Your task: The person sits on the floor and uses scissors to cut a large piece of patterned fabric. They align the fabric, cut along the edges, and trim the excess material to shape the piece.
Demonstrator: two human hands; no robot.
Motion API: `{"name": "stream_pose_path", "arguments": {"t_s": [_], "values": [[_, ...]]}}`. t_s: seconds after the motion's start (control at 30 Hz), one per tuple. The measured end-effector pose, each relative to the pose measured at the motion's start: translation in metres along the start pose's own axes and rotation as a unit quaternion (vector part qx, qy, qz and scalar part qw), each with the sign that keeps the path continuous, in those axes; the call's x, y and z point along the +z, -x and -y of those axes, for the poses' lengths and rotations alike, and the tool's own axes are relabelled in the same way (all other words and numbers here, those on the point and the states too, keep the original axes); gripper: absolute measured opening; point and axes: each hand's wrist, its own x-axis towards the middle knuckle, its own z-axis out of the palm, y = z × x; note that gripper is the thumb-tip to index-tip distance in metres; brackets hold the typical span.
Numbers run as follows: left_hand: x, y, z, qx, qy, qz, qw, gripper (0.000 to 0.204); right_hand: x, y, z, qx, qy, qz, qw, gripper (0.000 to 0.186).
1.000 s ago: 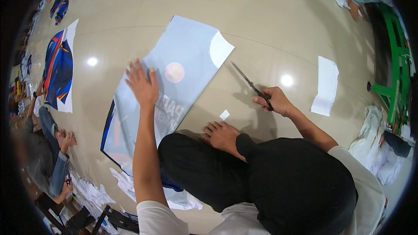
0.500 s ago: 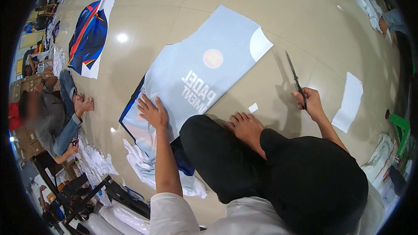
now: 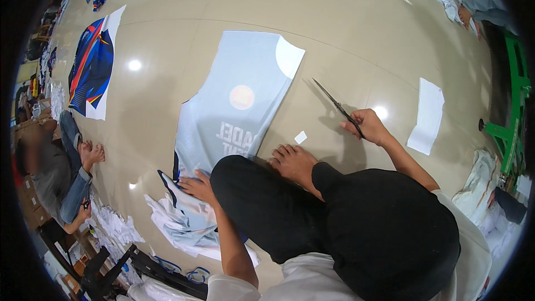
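A pale blue jersey panel (image 3: 217,89) lies on the floor, its faint print showing reversed, with a white curved patch at the far right corner and a pale round emblem. Its near end is bunched beside my bent knee, where dark blue edging shows. My left hand (image 3: 199,188) rests on this bunched part, fingers stretched out. To the right, my right hand (image 3: 368,125) grips the black handles of a pair of scissors (image 3: 332,100). The blades point far left, raised over the floor and apart from the panel.
A small white scrap (image 3: 301,137) lies by my bare foot (image 3: 295,164). Farther right is a white cloth strip (image 3: 427,116), then a green metal frame (image 3: 508,111). Dark blue patterned fabric (image 3: 95,67) lies at left, near a seated person (image 3: 50,173). White cloths (image 3: 117,223) lie nearer.
The jersey panel has shifted toward me and turned, its near end now more bunched. My left hand has moved nearer to my body. The scissors stay in my right hand.
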Motion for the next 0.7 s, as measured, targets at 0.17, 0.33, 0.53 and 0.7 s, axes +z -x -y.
{"name": "stream_pose_path", "arguments": {"t_s": [0.17,0.33,0.53,0.7], "values": [[-0.03,-0.058,-0.083,0.162,0.261,0.068,0.949,0.057,0.001,-0.006,0.015,0.011,-0.015,-0.005,1.0,0.046],[-0.012,-0.087,-0.195,0.421,0.167,0.175,0.874,0.066,0.012,-0.014,0.027,0.009,-0.038,0.019,0.999,0.049],[0.049,-0.085,-0.262,0.479,0.078,0.126,0.865,0.08,0.009,-0.021,0.022,0.025,-0.041,0.051,0.998,0.05],[0.063,-0.082,-0.282,0.457,0.055,0.103,0.882,0.083,-0.002,-0.026,0.022,0.029,-0.042,0.072,0.996,0.053]]}}
